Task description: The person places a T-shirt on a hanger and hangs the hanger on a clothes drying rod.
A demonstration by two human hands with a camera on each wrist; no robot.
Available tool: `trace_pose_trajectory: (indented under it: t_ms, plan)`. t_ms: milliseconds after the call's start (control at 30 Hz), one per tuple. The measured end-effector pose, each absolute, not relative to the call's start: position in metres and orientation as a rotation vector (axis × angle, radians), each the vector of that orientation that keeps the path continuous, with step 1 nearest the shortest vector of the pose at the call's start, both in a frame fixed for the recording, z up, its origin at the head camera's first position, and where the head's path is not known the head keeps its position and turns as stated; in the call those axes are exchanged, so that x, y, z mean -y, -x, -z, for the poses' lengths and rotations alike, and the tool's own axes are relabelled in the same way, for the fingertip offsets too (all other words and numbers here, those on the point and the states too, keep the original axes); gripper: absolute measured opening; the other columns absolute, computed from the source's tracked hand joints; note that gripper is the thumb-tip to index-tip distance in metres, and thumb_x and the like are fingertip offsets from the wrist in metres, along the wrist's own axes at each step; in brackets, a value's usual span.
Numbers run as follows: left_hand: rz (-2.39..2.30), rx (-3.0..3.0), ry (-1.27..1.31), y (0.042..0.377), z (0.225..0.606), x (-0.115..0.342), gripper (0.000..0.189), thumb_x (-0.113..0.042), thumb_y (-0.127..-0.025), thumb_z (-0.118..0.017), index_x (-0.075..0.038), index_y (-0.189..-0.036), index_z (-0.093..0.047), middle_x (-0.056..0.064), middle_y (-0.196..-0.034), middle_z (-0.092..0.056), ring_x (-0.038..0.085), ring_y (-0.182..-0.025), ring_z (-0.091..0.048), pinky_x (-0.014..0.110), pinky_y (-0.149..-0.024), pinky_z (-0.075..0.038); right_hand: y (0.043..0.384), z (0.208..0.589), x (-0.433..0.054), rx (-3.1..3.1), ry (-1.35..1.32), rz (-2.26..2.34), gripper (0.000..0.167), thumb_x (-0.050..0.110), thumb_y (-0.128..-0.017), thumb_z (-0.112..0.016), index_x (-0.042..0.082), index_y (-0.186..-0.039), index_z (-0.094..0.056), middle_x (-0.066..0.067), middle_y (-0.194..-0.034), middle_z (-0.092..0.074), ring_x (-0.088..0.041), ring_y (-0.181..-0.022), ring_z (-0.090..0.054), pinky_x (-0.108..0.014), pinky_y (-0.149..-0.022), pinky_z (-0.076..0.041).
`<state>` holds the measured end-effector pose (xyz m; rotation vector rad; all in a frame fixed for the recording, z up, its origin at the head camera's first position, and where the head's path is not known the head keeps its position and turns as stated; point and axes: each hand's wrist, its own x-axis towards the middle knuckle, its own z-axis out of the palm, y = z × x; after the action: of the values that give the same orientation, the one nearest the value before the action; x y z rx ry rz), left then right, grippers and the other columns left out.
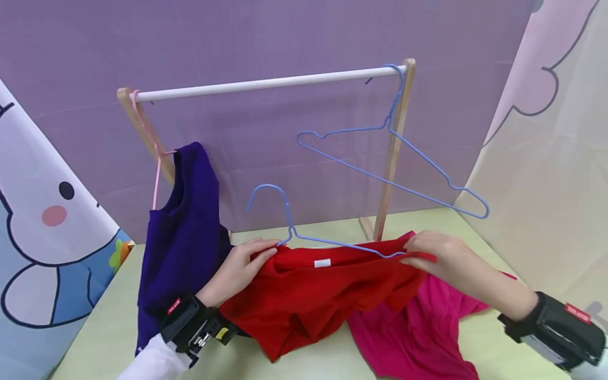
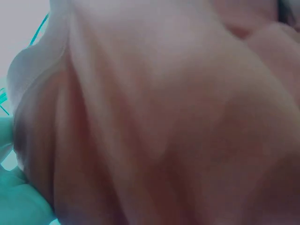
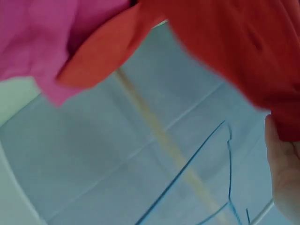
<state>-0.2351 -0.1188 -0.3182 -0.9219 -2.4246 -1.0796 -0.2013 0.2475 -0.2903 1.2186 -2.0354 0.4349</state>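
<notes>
In the head view, the left hand and right hand pinch the creased red shirt near its shoulders, a thin blue hanger between them — above a pale table, before a purple backdrop — its long axis crosswise, its hook curling leftward. The left wrist view blurs into soft folds; the right wrist view shows red cloth held near pink fabric.

Head view is bright and evenly lit, faint shadow on the purple backdrop; left wrist view is badly blurred, red garment washed brownish, left hand tinted teal; right wrist view dimmer, bluish, garment edges soft.
</notes>
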Motion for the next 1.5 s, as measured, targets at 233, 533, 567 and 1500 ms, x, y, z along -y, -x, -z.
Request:
trace_pose_trajectory:
  t_ms: [233, 533, 567, 1500]
  plan:
    - [1.157, 2.413, 0.889, 0.233, 0.321, 0.113, 0.022, -0.005, -0.084, -0.058, -0.004, -0.105, -0.064, 0.002, -0.092, -0.062, 0.012, -0.08, -0.055, 0.024, -0.072, -0.046, 0.201, 0.3, -0.242, 2.226, -1.128, -0.807, 0.035, 0.005, -0.07, -0.072, 0.001, -0.103, -0.061, -0.009, -0.102, -0.058, -0.006, -0.092, -0.054, -0.014, -0.072, -0.046]
    - [1.164, 2.354, 0.86, 0.228, 0.319, 0.11, 0.023, -0.003, -0.081, -0.061, -0.005, -0.103, -0.066, 0.001, -0.088, -0.063, 0.011, -0.077, -0.056, 0.022, -0.068, -0.045, 0.202, 0.296, -0.257, 2.627, -0.853, -0.912, 0.019, 0.006, -0.077, -0.066, -0.001, -0.094, -0.068, -0.003, -0.083, -0.067, -0.002, -0.067, -0.058, -0.019, -0.059, -0.047]
    - [1.166, 2.347, 0.866, 0.227, 0.319, 0.109, 0.023, -0.003, -0.081, -0.061, -0.005, -0.103, -0.066, 0.001, -0.087, -0.063, 0.01, -0.076, -0.056, 0.022, -0.067, -0.045, 0.201, 0.295, -0.257, 2.618, -0.864, -0.932, 0.018, 0.005, -0.076, -0.066, -0.001, -0.093, -0.068, -0.003, -0.081, -0.067, 0.0, -0.065, -0.056, -0.018, -0.057, -0.047]
    - [1.094, 2.359, 0.825, 0.229, 0.316, 0.109, 0.025, -0.009, -0.08, -0.064, -0.009, -0.105, -0.064, 0.0, -0.097, -0.064, 0.01, -0.088, -0.059, 0.026, -0.076, -0.047, 0.196, 0.297, -0.232, 2.619, -0.68, -1.125, 0.012, 0.016, -0.084, -0.061, 0.009, -0.092, -0.065, 0.005, -0.079, -0.059, -0.007, -0.071, -0.051, -0.021, -0.064, -0.043]
